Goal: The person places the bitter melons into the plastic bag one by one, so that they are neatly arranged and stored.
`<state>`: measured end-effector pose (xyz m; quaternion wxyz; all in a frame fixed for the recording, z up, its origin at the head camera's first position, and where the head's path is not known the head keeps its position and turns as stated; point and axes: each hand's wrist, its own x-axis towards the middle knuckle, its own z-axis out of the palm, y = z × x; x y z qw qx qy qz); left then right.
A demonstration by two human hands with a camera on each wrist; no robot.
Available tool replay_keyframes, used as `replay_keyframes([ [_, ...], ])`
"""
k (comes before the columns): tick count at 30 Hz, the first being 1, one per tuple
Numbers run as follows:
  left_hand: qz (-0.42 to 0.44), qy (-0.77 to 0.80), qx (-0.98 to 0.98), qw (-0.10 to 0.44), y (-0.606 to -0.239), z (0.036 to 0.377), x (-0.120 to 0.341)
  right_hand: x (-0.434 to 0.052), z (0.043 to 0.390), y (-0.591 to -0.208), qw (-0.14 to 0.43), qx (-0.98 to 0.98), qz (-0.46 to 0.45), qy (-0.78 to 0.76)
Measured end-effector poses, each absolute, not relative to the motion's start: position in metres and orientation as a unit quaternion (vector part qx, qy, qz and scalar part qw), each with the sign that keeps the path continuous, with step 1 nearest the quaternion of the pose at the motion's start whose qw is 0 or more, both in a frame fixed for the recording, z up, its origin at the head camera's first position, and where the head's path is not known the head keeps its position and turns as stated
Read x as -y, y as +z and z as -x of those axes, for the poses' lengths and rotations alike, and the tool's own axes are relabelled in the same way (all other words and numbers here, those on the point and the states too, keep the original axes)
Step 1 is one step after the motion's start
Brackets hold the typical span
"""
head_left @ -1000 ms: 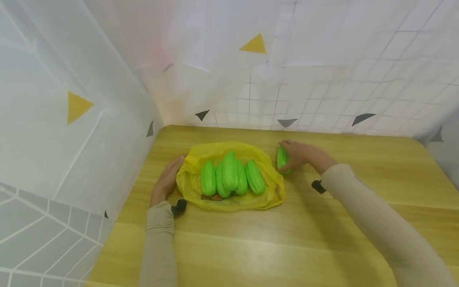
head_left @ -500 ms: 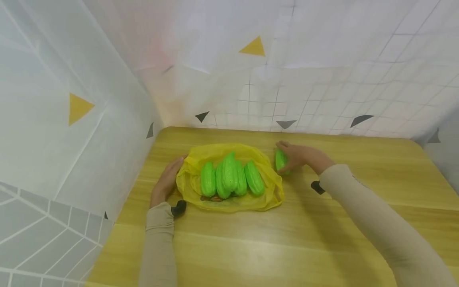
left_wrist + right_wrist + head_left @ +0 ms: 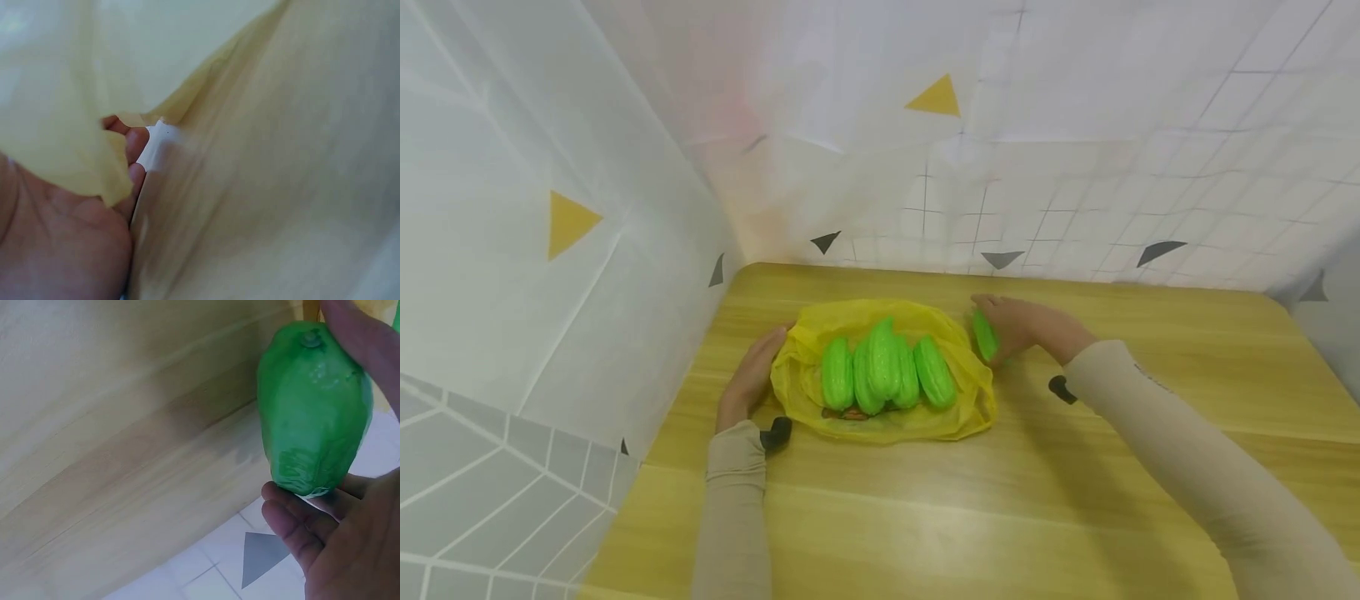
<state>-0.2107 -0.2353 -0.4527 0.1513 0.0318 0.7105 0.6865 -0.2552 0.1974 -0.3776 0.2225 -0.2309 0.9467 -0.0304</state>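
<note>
On the table a thin yellow plastic bag (image 3: 820,315) lies spread with its mouth wide. Several glossy green fruits (image 3: 883,367), longish and ridged, rest in it side by side, one on top of the others. My left hand (image 3: 752,373) holds the bag's left edge; in the left wrist view its film crosses the palm and partly hides the bent fingers. Just right of the bag, my right hand (image 3: 1018,327) grips another green fruit (image 3: 315,409), papaya-shaped with a small stem scar. The thumb lies along one side of it and the fingers are at the opposite end.
The wooden table (image 3: 940,517) meets a pale wall (image 3: 1075,200) marked with thin grid lines and coloured triangles at the back. A second pale wall (image 3: 640,317) rises along the left. Black straps or mounts show at both wrists.
My right hand has shifted slightly left toward the bag, and the fruit in it has tilted. The left hand, the bag and the fruits inside it stay where they were.
</note>
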Motion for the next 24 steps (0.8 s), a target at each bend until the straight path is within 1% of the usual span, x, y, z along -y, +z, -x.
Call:
replay_keyframes([
  [7,-0.029,0.686,-0.714,0.141,-0.465,0.218,0.234,-0.201,0.259,-0.372,0.174,-0.95,0.257,-0.019],
  [12,-0.032,0.675,-0.725,0.131,-0.478,0.225,0.237,-0.197,0.261,-0.353,0.155,-0.951,0.267,-0.03],
  [16,-0.031,0.676,-0.724,0.132,-0.478,0.226,0.239,-0.181,0.257,-0.333,0.147,-0.947,0.283,-0.045],
  [19,-0.034,0.683,-0.716,0.139,-0.472,0.224,0.239,-0.162,0.251,-0.321,0.141,-0.944,0.295,-0.047],
  [24,-0.037,0.689,-0.709,0.149,-0.459,0.217,0.236,-0.131,0.239,-0.317,0.141,-0.942,0.301,-0.038],
])
